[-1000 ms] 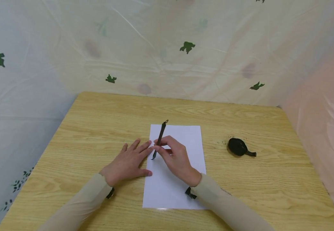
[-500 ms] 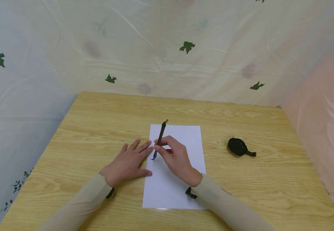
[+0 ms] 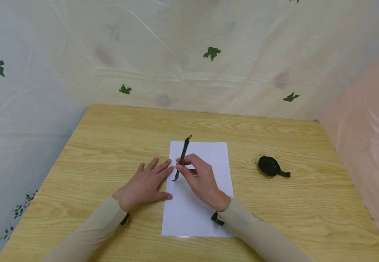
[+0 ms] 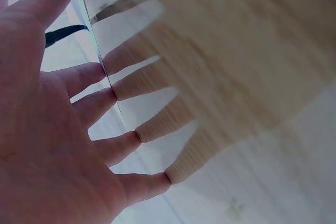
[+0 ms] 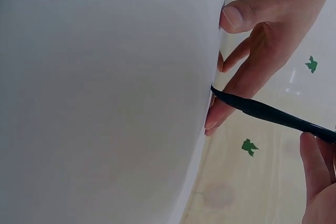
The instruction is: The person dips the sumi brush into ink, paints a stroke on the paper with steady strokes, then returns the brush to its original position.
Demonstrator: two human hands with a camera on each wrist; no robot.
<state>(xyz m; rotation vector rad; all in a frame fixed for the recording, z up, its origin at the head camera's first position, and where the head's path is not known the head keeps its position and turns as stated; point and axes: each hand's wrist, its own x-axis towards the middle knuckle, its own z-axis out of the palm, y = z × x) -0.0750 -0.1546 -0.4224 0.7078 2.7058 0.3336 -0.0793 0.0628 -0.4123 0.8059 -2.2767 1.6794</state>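
Observation:
My right hand (image 3: 202,180) pinches a dark calligraphy brush (image 3: 184,150) between thumb and fingers, a small loop at its upper end. The brush leans slightly, its bent bristle tip right at the white paper (image 3: 186,218), near the left edge. In the right wrist view the brush's dark bristles (image 5: 236,100) come to a curved point at the paper's surface. Flat on the table and the paper's left border lies my left hand (image 3: 145,183), fingers spread. The left wrist view shows its palm side (image 4: 52,124) with the fingertips touching down.
A small black round dish with a short handle (image 3: 269,166) sits right of the paper, with dark specks (image 3: 253,161) beside it. The wood-grain table (image 3: 127,127) is backed by a pale hanging sheet (image 3: 176,54) with green bird shapes.
My right hand and the brush have shifted very slightly to the right, and the bristle tip looks more bent to the left. The left hand stays in place.

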